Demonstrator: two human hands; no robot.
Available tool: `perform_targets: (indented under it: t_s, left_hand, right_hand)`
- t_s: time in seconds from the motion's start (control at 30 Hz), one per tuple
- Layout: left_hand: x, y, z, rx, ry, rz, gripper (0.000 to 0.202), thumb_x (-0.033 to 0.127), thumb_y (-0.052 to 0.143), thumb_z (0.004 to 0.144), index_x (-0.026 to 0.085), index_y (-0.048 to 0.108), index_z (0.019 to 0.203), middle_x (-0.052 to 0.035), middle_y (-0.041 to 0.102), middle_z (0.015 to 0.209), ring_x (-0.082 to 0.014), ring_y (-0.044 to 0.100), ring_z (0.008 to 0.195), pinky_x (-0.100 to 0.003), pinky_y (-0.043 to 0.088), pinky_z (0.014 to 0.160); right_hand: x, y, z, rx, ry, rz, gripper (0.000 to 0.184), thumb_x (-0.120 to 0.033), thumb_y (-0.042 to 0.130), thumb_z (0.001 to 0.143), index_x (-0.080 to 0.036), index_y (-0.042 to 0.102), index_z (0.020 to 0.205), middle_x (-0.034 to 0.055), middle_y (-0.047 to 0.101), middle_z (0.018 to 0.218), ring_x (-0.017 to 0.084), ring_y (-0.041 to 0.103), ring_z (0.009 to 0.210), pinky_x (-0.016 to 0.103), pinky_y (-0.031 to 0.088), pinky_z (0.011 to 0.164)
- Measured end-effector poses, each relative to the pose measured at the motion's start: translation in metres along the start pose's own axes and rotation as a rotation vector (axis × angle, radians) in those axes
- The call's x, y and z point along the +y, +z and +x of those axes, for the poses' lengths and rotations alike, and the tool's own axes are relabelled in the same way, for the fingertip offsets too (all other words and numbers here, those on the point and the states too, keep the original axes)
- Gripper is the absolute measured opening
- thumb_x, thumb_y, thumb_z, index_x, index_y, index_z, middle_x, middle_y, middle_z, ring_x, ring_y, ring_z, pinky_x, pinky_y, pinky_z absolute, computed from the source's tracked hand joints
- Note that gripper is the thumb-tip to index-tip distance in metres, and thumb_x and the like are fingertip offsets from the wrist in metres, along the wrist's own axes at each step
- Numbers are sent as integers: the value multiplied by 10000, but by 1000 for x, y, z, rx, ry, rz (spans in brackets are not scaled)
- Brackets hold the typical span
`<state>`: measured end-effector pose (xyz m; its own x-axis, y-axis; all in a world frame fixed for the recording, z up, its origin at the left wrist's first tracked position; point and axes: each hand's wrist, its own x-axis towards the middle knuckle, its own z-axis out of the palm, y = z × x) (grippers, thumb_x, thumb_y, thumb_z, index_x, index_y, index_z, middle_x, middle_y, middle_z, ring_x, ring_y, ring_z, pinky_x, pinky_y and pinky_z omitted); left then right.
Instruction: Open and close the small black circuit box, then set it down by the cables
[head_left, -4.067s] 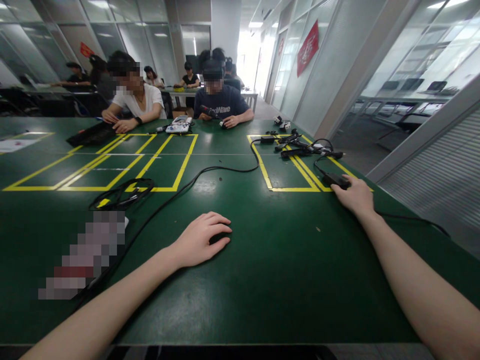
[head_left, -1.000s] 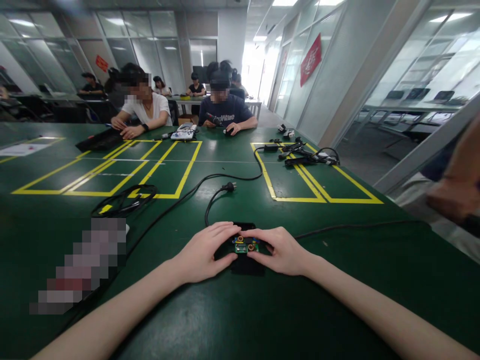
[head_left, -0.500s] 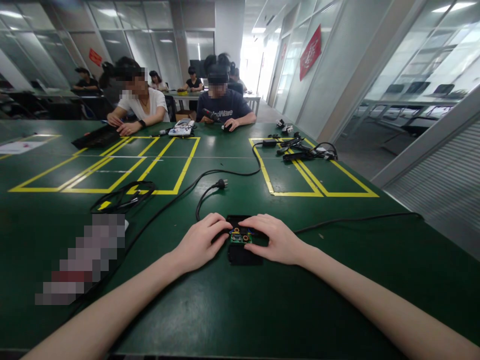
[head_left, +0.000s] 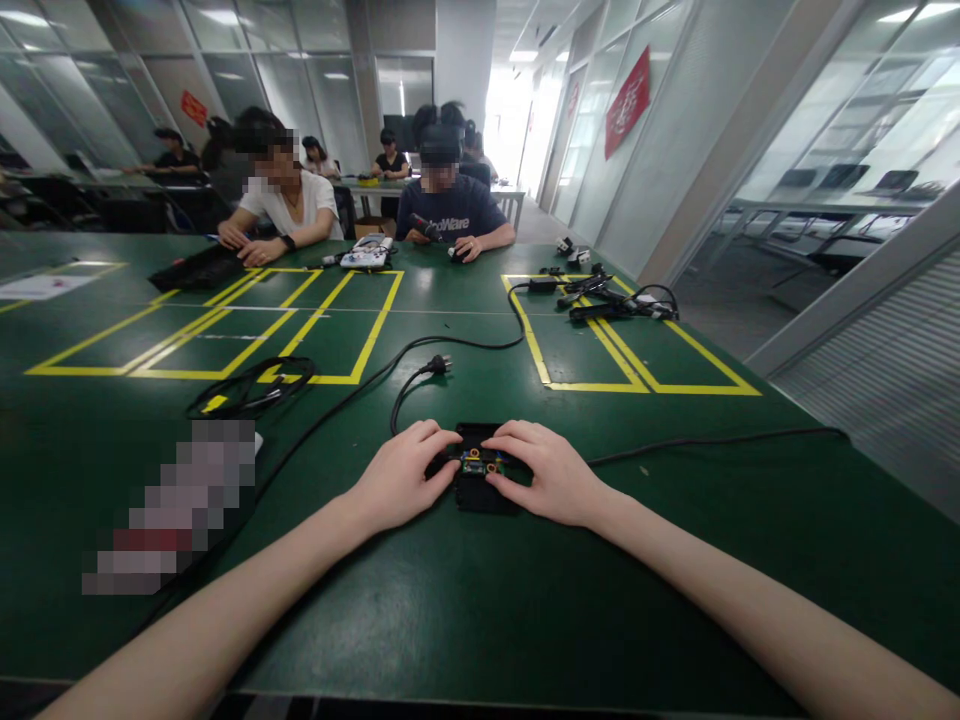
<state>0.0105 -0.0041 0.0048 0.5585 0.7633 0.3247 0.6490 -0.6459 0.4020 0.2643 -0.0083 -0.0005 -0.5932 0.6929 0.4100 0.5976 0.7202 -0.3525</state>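
Note:
A small green circuit board (head_left: 474,467) with copper-wound coils sits between my two hands. Black plastic casing (head_left: 486,497) shows in front of the board and behind it; whether this is one piece or two I cannot tell. My left hand (head_left: 401,472) pinches the board's left end, where a black cable runs in, between thumb and fingers. From the other side, the thumb and fingers of my right hand (head_left: 553,475) close on the board's right end. The fingertips hide both ends of the board. A black cord (head_left: 720,438) leads away to the right from behind my right hand.
Behind my left hand lies a black power plug (head_left: 439,366). A coiled cable (head_left: 255,388) and a blurred-out object (head_left: 176,510) are on the left. More black cables (head_left: 600,297) lie at the far right, and two people sit across the green table (head_left: 480,610).
Both hands keep their grip. The board has shifted slightly away from me relative to the hands, and less of its green surface shows. The camera view has moved a little.

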Motion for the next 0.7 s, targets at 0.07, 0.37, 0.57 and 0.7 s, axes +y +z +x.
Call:
perform_targets:
  t_s: [0.07, 0.37, 0.57, 0.7]
  left_hand:
    - [0, 0, -1, -9, -4, 10, 247, 242, 606, 988, 208, 678, 1223, -71, 690, 1098, -230, 691, 977, -361, 602, 872]
    - [-3, 2, 0, -21, -10, 54, 263, 255, 572, 1024, 225, 666, 1268, -61, 690, 1123, -209, 707, 931, -331, 609, 842]
    - [-4, 2, 1, -17, -25, 70, 266, 278, 537, 1047, 253, 660, 1282, -43, 691, 1098, -197, 723, 902, -302, 603, 806]
    - [-5, 2, 1, -12, -27, 74, 270, 295, 526, 1053, 253, 660, 1283, -40, 696, 1085, -185, 717, 879, -290, 596, 798]
  right_hand:
    - [1, 0, 1, 0, -9, -9, 262, -262, 701, 921, -187, 706, 1172, 128, 716, 1114, 279, 679, 977, 439, 576, 849]
    - [3, -6, 1, 54, 39, -31, 361, -398, 749, 923, -231, 687, 1237, 120, 725, 1207, 290, 707, 1045, 444, 588, 889]
    - [7, -17, -3, 39, 76, -10, 319, -370, 753, 908, -223, 682, 1182, 107, 723, 1169, 269, 723, 989, 409, 597, 849]
    - [11, -16, -3, 51, 76, 21, 316, -335, 740, 903, -230, 666, 1192, 93, 697, 1166, 247, 710, 956, 386, 595, 835]
